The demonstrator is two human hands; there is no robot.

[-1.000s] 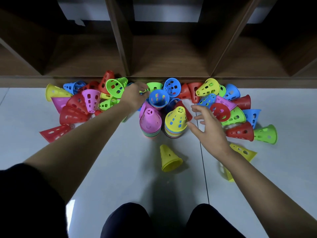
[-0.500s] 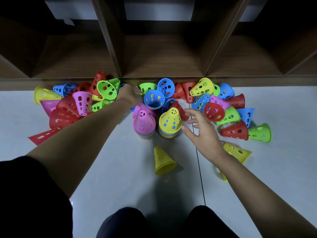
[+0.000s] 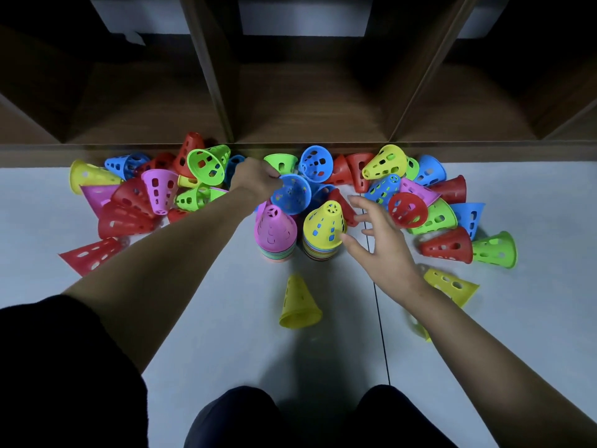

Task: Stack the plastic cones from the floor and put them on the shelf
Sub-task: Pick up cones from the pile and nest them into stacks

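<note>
On the pale floor [image 3: 226,324] below the shelf [image 3: 307,118], left hand [image 3: 255,181] grips a blue cone [image 3: 292,195]; right hand [image 3: 384,244] hovers, fingers spread

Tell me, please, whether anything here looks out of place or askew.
Yes: the loose cones lie tipped in a jumble before the shelf, not stacked, and one yellow cone sits alone, apart from the heap.

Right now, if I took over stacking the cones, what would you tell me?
Left hand pinches the rim of a blue cone.
Right hand is open beside the yellow-topped stack.
The pink-topped stack stands next to it on the floor.
Done: two stacks begun.
Left: many loose cones, including the lone yellow cone; nothing sits on the shelf yet.
</note>
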